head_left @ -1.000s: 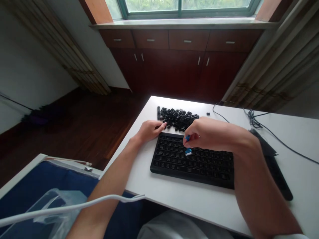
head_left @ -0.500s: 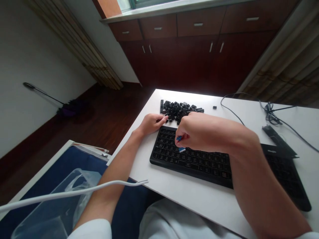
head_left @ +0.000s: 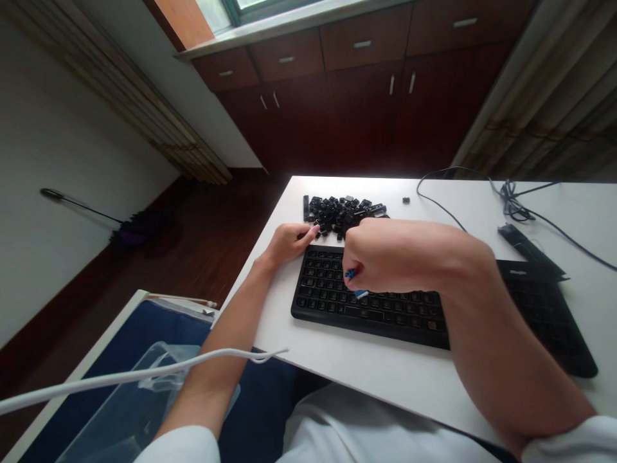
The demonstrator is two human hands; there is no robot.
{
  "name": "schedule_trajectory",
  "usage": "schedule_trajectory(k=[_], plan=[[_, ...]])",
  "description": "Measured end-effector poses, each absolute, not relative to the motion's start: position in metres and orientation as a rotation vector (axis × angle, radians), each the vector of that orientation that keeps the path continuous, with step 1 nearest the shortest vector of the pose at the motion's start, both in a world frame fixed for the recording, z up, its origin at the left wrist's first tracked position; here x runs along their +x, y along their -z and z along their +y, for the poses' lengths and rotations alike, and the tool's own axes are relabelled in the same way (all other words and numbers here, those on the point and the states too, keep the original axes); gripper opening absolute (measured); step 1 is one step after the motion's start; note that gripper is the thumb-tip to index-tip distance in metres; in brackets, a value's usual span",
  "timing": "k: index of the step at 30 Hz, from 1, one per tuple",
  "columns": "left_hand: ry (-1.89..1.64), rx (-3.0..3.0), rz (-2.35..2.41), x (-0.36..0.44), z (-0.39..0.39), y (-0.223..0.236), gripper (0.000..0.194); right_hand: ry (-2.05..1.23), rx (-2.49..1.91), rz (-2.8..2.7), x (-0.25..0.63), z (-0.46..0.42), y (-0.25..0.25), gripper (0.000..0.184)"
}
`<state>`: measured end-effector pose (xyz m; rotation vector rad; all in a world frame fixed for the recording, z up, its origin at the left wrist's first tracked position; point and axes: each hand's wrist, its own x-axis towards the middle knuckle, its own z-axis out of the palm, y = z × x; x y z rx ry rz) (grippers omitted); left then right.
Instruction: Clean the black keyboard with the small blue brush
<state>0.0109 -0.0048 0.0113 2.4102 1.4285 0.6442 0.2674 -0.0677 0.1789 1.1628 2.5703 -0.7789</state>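
Observation:
A black keyboard (head_left: pixel 332 302) lies on the white table (head_left: pixel 385 379). My right hand (head_left: pixel 385 254) hovers over its left half, fingers closed round a small blue tool (head_left: pixel 357 286) whose tip touches the keys. My left hand (head_left: pixel 289 241) rests at the keyboard's far left corner, fingers curled, fingertips at the near edge of a heap of loose black keycaps (head_left: pixel 344 212). Whether the left fingers hold a keycap is hidden.
A second black keyboard (head_left: pixel 549 315) lies to the right with a dark strip (head_left: pixel 527 247) behind it and cables (head_left: pixel 515 206) at the back right. One stray keycap (head_left: pixel 406 200) sits alone. A blue bin with clear plastic (head_left: pixel 120 411) stands at lower left; a white cord (head_left: pixel 144 373) crosses it.
The camera has tilted down and shifted. My right hand with the blue tool moved left along the keyboard and slightly toward me. My left hand stayed by the keycap heap.

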Motion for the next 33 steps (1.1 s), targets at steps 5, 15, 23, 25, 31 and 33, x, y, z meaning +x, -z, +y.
schedule_trajectory(k=[5, 15, 23, 25, 31, 33], plan=[[-0.704, 2.394, 1.403, 0.012, -0.006, -0.011, 0.049, 0.718, 1.21, 2.382, 0.27, -0.065, -0.181, 0.02], [-0.769, 2.404, 1.381, 0.013, -0.008, -0.013, 0.05, 0.737, 1.362, 2.328, 0.287, -0.062, -0.184, 0.017], [-0.798, 2.436, 1.376, 0.013, -0.008, -0.012, 0.051, 0.712, 1.448, 2.343, 0.291, -0.062, -0.188, 0.02], [-0.791, 2.45, 1.35, 0.012, -0.009, -0.012, 0.05, 0.693, 1.438, 2.333, 0.293, -0.064, -0.19, 0.021], [-0.712, 2.497, 1.257, 0.006, -0.01, -0.012, 0.054, 0.835, 1.363, 2.193, 0.286, -0.058, -0.186, 0.018], [-0.67, 2.519, 1.214, 0.004, -0.01, -0.012, 0.056, 0.83, 1.371, 2.171, 0.282, -0.056, -0.185, 0.018]])
